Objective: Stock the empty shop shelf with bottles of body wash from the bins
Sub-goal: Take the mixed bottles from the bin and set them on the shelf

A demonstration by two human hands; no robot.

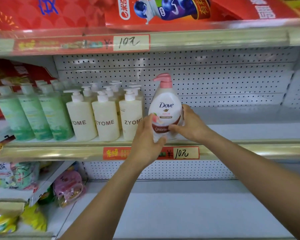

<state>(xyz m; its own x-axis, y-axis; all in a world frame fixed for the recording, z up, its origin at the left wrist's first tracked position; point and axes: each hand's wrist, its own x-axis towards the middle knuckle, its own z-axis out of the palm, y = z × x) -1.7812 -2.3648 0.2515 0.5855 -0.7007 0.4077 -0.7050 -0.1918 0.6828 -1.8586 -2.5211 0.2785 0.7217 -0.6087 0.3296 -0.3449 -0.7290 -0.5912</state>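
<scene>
A white Dove body wash bottle [165,108] with a pink pump stands upright at the front of the middle shelf [249,148], just right of the cream bottles. My left hand [145,137] grips its lower left side, thumb across the base. My right hand [189,123] holds its right side, fingers curled round the label. The bottle's bottom edge is hidden behind my hands, so I cannot tell whether it rests on the shelf.
Cream ZYOME pump bottles [106,118] and green pump bottles [33,115] fill the shelf's left part. Right of the Dove bottle lies bare shelf with a pegboard back [232,80]. Red boxes [145,11] sit above. Snack packs [68,187] lie lower left.
</scene>
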